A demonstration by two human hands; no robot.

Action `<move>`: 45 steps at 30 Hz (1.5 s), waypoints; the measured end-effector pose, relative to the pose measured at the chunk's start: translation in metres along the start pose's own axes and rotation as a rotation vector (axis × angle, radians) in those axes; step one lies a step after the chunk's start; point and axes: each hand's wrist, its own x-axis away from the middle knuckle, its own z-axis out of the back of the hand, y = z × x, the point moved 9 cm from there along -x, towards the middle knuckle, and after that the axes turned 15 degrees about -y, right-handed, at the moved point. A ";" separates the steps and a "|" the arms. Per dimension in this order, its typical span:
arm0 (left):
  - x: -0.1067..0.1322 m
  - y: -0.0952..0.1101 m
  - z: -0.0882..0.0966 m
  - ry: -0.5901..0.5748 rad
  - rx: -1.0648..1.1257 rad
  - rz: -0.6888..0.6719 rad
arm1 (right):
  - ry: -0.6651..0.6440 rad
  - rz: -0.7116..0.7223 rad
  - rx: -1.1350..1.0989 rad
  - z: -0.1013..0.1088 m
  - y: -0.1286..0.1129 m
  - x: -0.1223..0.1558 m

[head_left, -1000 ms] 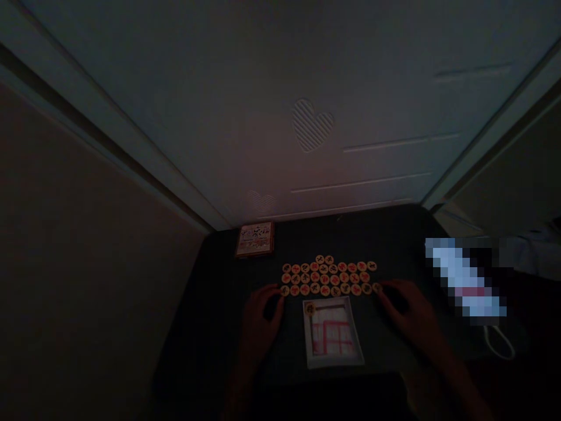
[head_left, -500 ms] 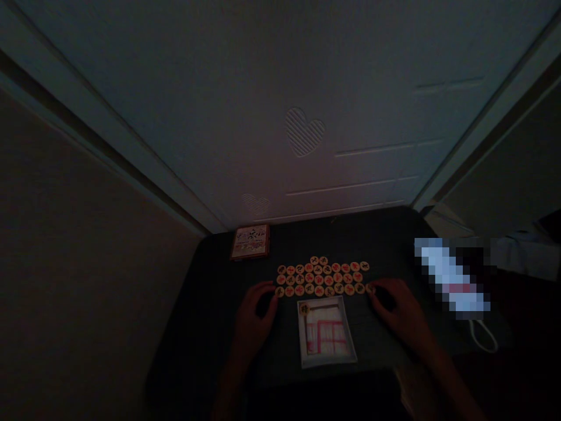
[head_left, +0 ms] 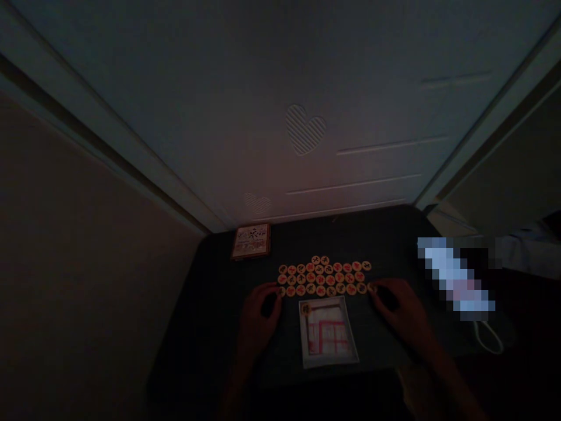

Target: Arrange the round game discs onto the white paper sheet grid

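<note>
Round pieces (head_left: 320,280) lined on tabletop (head_left: 307,238); left hand (head_left: 262,316), right hand (head_left: 402,307) narrowly curled, pinching ends of row nearest front edge.

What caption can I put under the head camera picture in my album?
Left hand and right hand at opposite ends of the front row of round pieces, behind a white tray.

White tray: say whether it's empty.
Not empty: the tray holds a round piece at its far left corner and something pink-lined.
</note>
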 end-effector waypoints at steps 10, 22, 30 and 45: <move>-0.001 -0.002 0.001 -0.008 0.023 0.026 | -0.011 -0.019 -0.028 0.001 0.000 0.001; 0.000 -0.001 -0.001 0.003 -0.030 0.007 | -0.135 -0.032 -0.141 0.019 0.015 -0.060; 0.001 -0.002 0.000 0.025 -0.027 0.001 | -0.201 -0.025 -0.147 0.011 0.019 -0.071; 0.007 0.007 0.002 0.047 -0.022 -0.034 | -0.125 0.138 -0.272 0.009 -0.101 -0.029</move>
